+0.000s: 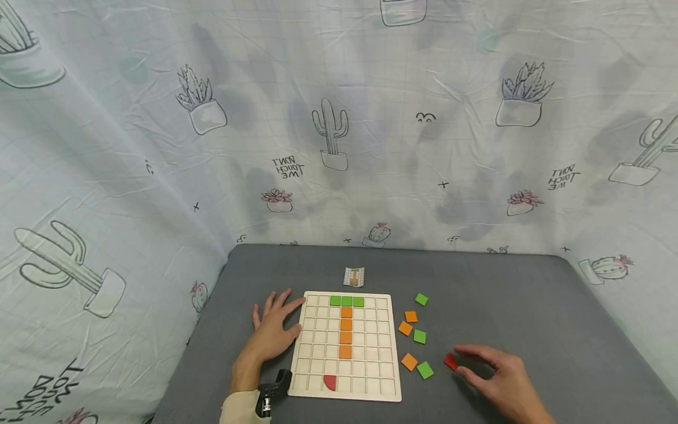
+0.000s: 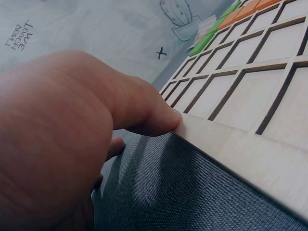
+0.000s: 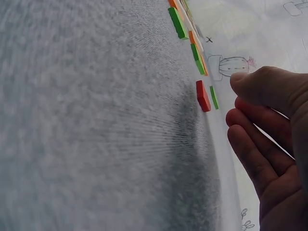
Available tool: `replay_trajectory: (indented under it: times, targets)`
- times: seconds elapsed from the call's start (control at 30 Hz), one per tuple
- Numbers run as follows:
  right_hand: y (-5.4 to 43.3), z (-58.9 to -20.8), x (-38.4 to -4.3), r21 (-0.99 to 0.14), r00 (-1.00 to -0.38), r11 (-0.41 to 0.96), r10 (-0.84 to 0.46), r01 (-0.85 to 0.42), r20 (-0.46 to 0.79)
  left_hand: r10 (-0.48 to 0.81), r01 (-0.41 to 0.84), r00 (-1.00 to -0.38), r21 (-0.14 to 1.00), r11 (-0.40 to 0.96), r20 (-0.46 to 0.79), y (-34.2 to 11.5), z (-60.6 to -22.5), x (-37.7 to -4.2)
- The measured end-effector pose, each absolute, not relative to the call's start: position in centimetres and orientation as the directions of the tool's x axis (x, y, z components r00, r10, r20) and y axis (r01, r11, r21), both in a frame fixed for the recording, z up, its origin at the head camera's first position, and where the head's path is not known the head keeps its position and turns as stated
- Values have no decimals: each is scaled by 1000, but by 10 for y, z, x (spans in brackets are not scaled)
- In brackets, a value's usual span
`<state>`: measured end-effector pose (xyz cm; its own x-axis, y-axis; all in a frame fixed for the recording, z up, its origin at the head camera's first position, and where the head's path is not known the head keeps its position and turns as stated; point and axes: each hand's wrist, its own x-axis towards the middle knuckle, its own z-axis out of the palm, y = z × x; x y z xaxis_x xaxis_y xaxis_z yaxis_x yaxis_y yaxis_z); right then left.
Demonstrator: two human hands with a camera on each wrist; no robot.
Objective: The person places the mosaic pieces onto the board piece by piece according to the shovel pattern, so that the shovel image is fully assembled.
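Note:
A pale wooden grid board point(image 1: 371, 340) lies on the grey table. Three green squares point(image 1: 346, 301) fill middle cells of its far row, with a column of several orange squares point(image 1: 346, 324) below them. Near the front sits a red quarter-round piece point(image 1: 330, 383). My left hand point(image 1: 272, 334) rests at the board's left edge, fingers spread; its thumb touches the rim in the left wrist view. To the right, my right hand point(image 1: 500, 377) hovers with thumb and fingers apart beside a red piece point(image 1: 451, 361). In the right wrist view that red piece point(image 3: 202, 96) lies on the table, outside the fingers.
Between the board and my right hand lie loose green squares point(image 1: 425, 370) and orange squares point(image 1: 409, 361). Beyond the board's far edge is a small pattern card point(image 1: 354, 277). A patterned cloth point(image 1: 371, 147) hangs behind the table and along its sides.

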<state>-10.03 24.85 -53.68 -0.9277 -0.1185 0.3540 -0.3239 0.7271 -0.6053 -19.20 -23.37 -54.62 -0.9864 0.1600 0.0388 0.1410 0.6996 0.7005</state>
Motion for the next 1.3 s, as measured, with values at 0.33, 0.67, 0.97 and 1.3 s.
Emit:
replay_trajectory:
  times: [0.33, 0.67, 0.97, 1.3]
  targets:
    - [245, -550, -108, -584, -894, 709, -149, -395, 423, 154, 146, -987, 706, 692, 53, -232, -547, -193]
    - [242, -546, -112, -594, -939, 742, -145, -311, 311, 153, 133, -988, 703, 699, 35, -232, -545, -191]
    - [240, -541, -112, -566, -954, 776, -155, -278, 256, 154, 137, -987, 705, 696, 40, -232, -544, -191]
    - [242, -542, -113, -562, -944, 765, -182, -313, 276, 147, 136, -988, 702, 699, 44, -231, -545, -192]
